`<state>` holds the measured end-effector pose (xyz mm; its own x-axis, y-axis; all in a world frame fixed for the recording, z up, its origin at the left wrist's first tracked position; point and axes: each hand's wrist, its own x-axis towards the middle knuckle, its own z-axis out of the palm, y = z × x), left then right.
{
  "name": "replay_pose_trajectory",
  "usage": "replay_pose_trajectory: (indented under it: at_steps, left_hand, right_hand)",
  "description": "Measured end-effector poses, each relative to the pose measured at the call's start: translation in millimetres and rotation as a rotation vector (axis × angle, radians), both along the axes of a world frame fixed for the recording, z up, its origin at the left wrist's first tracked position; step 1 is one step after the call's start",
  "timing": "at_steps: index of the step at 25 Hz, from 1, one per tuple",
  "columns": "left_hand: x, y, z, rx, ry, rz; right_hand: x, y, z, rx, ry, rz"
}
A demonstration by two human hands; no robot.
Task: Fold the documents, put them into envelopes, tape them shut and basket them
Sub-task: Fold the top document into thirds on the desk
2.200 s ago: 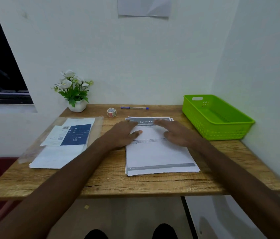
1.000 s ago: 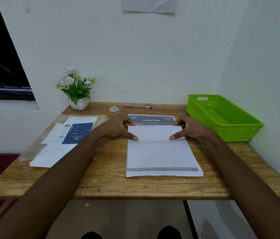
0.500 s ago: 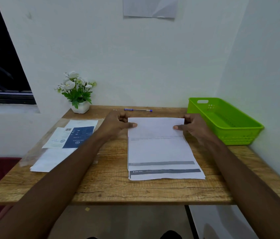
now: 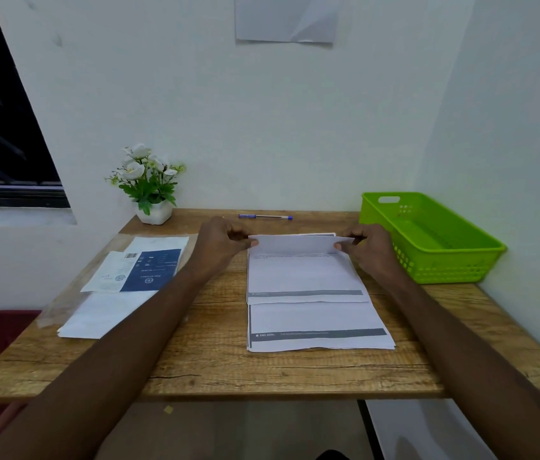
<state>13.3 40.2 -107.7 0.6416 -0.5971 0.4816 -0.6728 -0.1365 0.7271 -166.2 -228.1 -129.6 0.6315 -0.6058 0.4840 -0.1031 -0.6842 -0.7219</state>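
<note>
A stack of printed documents [image 4: 318, 323] lies in the middle of the wooden desk [image 4: 215, 353]. The top sheet [image 4: 302, 273] is lifted at its far end, its near edge drawn back from the stack's front edge. My left hand [image 4: 220, 242] pinches the sheet's far left corner. My right hand [image 4: 370, 245] pinches its far right corner. White envelopes [image 4: 129, 277], one with a blue panel, lie at the left under a clear sleeve. A green basket [image 4: 428, 237] stands at the right. The tape roll is hidden behind my left hand.
A blue pen [image 4: 265, 216] lies at the back of the desk. A small white pot of flowers [image 4: 149, 184] stands at the back left. Walls close in behind and to the right. A dark window is at the left.
Both hands went from lying flat on the stack to pinching the top sheet's far corners. The sheet has been pulled away from me, so more of the page beneath shows.
</note>
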Motion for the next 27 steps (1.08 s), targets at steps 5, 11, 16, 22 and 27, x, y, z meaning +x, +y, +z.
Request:
replay_pose_trajectory:
  at_steps: [5, 11, 16, 22, 27]
  left_hand:
    - [-4, 2, 3, 0.021, -0.095, 0.008]
    - [-3, 0, -4, 0.203, -0.187, 0.027]
    - [3, 0, -11, 0.324, -0.146, 0.029]
    - [5, -1, -13, 0.408, -0.228, 0.031]
    - [4, -2, -11, 0.527, -0.342, 0.073]
  right_hand:
    - [2, -1, -5, -0.141, -0.039, -0.07]
    - [1, -2, -9, -0.156, 0.051, -0.056]
    - [-1, 1, -8, -0.121, 0.18, -0.02]
    - [-3, 5, -4, -0.122, 0.257, -0.016]
    - [-7, 11, 1, -0.125, 0.318, -0.073]
